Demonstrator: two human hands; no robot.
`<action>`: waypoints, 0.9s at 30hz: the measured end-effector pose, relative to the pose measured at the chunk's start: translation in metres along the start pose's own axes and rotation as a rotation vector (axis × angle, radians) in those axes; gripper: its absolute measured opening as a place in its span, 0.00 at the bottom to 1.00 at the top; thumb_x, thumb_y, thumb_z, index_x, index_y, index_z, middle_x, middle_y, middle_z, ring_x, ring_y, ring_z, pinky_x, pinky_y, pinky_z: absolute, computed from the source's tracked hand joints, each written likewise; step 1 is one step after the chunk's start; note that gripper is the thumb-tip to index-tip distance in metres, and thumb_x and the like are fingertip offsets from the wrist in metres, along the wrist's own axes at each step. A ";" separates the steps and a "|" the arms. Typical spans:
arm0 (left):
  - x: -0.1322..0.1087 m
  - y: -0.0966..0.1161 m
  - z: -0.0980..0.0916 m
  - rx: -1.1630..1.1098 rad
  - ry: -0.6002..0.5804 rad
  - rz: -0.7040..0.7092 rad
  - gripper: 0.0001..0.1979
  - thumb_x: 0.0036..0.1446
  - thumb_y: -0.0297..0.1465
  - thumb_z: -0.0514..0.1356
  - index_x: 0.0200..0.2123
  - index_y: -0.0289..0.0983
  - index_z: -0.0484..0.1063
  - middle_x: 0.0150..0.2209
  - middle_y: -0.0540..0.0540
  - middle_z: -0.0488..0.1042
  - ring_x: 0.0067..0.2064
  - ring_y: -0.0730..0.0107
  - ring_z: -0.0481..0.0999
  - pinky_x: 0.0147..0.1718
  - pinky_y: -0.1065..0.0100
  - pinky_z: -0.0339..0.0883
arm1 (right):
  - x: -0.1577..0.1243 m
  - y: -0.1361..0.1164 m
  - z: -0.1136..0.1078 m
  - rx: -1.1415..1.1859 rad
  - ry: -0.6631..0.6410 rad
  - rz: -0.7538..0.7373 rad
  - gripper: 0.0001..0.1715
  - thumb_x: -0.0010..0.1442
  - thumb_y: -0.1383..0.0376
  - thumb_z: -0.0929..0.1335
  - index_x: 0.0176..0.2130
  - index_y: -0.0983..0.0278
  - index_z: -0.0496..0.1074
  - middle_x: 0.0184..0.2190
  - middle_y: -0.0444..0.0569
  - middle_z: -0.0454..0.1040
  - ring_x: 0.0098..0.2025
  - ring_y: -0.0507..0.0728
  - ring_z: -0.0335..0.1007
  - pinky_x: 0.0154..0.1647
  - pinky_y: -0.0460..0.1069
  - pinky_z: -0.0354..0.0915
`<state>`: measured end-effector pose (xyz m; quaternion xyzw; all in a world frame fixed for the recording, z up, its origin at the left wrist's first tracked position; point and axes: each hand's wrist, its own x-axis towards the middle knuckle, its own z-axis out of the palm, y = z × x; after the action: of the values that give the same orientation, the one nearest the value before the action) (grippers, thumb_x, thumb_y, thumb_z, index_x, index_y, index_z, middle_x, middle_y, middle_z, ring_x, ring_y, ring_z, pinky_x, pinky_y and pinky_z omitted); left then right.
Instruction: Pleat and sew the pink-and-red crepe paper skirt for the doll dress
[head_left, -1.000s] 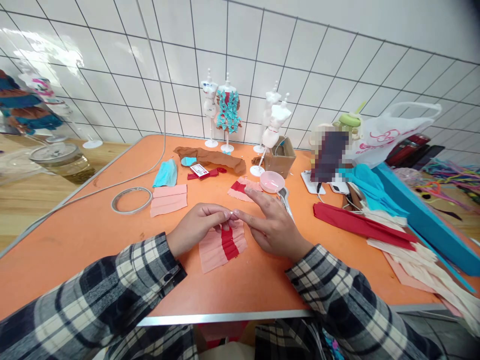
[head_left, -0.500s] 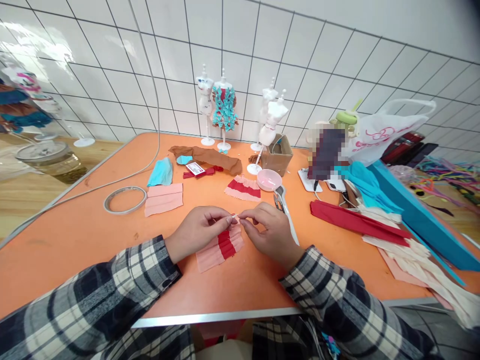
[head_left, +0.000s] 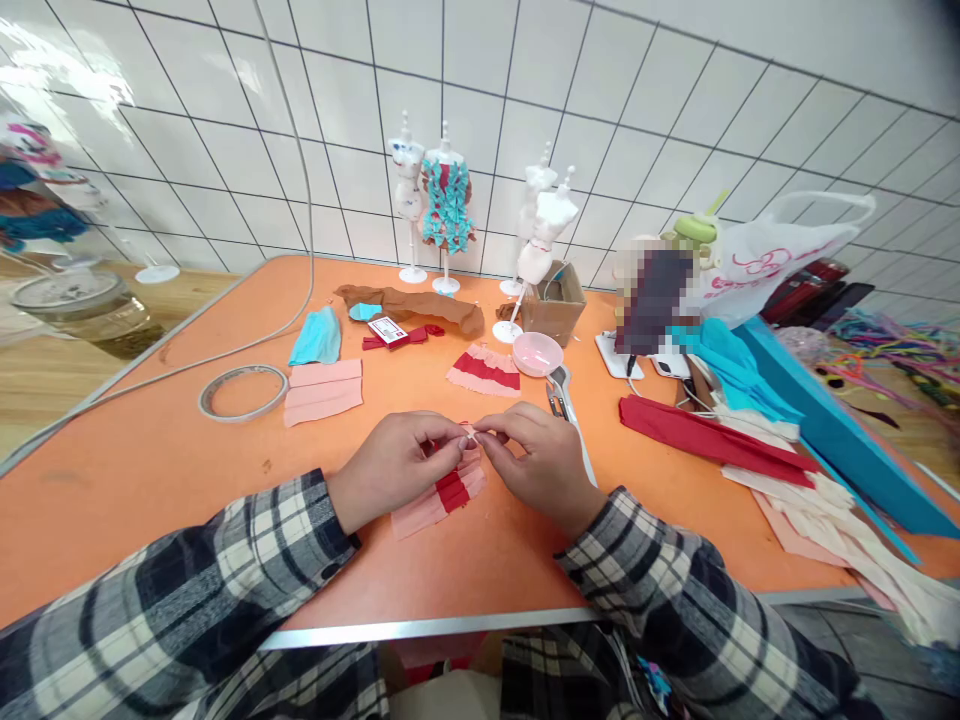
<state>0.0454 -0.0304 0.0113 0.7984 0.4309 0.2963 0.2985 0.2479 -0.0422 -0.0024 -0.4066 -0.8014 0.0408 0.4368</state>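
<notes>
My left hand [head_left: 401,465] and my right hand [head_left: 540,460] meet over the middle of the table, thumbs and forefingers pinched close together. Between their fingertips is the pale upper edge of a pleated pink-and-red cloth [head_left: 452,492]. The rest of that cloth hangs down to the tabletop, partly hidden behind my left fingers. Whether a needle or thread is in the fingers is too small to tell. Beyond my hands lies a second pink cloth with a red band [head_left: 486,371], next to a pink bowl [head_left: 538,355] and small scissors-like snips [head_left: 556,400].
On the orange table [head_left: 187,520], a tape roll [head_left: 244,392], pink cloth [head_left: 322,390] and blue cloth [head_left: 316,336] lie to the left. Small white mannequins [head_left: 409,190] and a cardboard box [head_left: 555,305] stand behind. Red fabric [head_left: 712,440] and a blue tray [head_left: 847,430] are at right.
The pinched cloth edge has turned slightly between my fingertips, and my fingers have drawn a little closer. The view has shifted slightly; other things stay put.
</notes>
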 end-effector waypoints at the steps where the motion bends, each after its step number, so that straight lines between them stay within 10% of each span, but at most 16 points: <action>1: -0.001 0.001 0.000 -0.009 -0.003 -0.013 0.13 0.62 0.33 0.58 0.34 0.36 0.83 0.31 0.48 0.84 0.32 0.70 0.80 0.33 0.73 0.68 | 0.000 -0.002 -0.002 -0.025 0.028 -0.029 0.08 0.66 0.66 0.69 0.39 0.62 0.80 0.30 0.47 0.79 0.32 0.53 0.75 0.32 0.47 0.67; 12: -0.001 -0.004 -0.001 0.029 -0.065 0.064 0.14 0.62 0.30 0.57 0.40 0.38 0.83 0.36 0.48 0.85 0.36 0.69 0.81 0.37 0.71 0.69 | -0.003 -0.004 0.001 -0.150 -0.085 -0.053 0.08 0.65 0.67 0.68 0.37 0.64 0.79 0.31 0.48 0.79 0.33 0.55 0.75 0.34 0.49 0.65; 27: -0.002 -0.005 0.004 -0.010 0.016 -0.075 0.14 0.58 0.35 0.59 0.34 0.37 0.84 0.32 0.46 0.84 0.32 0.65 0.81 0.33 0.68 0.70 | 0.000 0.002 0.009 0.258 -0.125 0.231 0.07 0.60 0.69 0.71 0.36 0.63 0.82 0.25 0.45 0.74 0.27 0.51 0.68 0.29 0.47 0.63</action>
<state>0.0451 -0.0305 0.0050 0.7779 0.4613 0.2934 0.3099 0.2427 -0.0384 -0.0091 -0.4333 -0.7629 0.2186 0.4271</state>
